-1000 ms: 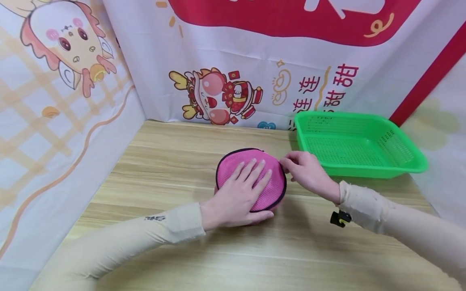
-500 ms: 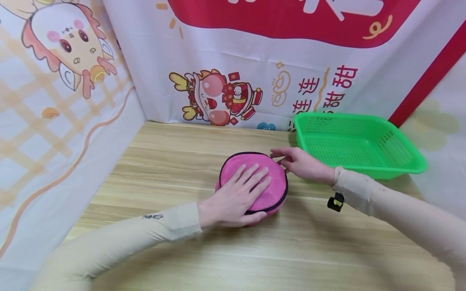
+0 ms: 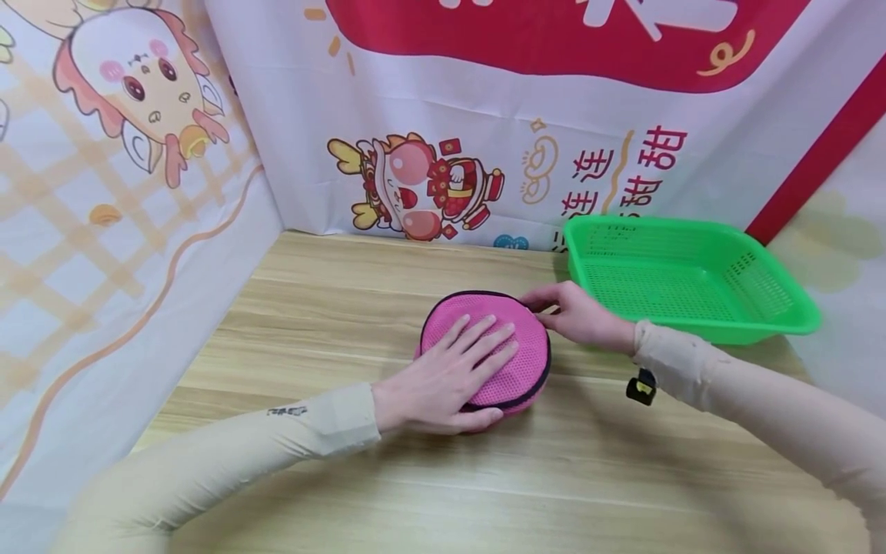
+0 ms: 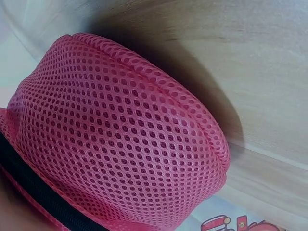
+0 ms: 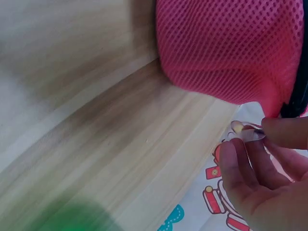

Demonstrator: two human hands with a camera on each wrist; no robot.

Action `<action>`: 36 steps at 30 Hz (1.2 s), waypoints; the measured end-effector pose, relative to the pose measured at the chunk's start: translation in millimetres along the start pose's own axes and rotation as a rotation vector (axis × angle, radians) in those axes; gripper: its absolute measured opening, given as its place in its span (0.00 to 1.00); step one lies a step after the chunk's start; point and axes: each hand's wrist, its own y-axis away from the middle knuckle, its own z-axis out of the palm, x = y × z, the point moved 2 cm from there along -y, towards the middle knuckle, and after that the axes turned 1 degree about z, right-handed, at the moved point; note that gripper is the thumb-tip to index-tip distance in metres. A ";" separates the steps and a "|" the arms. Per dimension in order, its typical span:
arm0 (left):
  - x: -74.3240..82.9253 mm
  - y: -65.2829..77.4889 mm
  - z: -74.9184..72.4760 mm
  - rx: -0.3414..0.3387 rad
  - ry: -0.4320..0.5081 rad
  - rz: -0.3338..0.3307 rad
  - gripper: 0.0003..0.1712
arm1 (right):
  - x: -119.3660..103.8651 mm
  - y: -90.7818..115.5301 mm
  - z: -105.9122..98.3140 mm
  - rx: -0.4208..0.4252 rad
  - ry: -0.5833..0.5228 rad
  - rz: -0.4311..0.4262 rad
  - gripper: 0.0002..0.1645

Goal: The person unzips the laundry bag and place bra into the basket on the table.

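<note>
A round pink mesh bag (image 3: 527, 360) with a black zipper (image 4: 45, 192) round its top stands on the wooden table. Across its top, my left hand (image 3: 446, 377) rests flat with the fingers spread; the thumb lies over the near rim. My right hand (image 3: 581, 315) is at the bag's far right edge. In the right wrist view, its thumb and fingers pinch a small silvery zipper pull (image 5: 251, 135) by the end of the black zipper. The mesh side hides what is inside the bag.
A green plastic basket (image 3: 727, 332) with perforated walls stands at the back right, just beyond my right hand. Printed cloth (image 3: 304, 154) hangs behind the table (image 3: 332, 492) and along its left side. A small black device hangs at my right wrist.
The bag has shifted slightly right and toward me under my left hand. My right hand moved a little left along the rim, fingers extending and then curling in again.
</note>
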 end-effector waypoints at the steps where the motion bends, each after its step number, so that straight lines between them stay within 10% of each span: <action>1: -0.1 0.0 -0.1 0.005 0.001 0.004 0.48 | 1.1 0.6 -1.0 0.019 0.007 0.003 0.17; 27: -1.8 -0.2 -2.9 -0.004 0.020 0.028 0.48 | 6.9 4.3 1.9 -0.036 0.062 0.065 0.09; 36: 23.0 -16.7 -30.4 -0.003 -0.059 -0.224 0.53 | 3.6 12.1 0.7 -0.006 0.159 0.082 0.11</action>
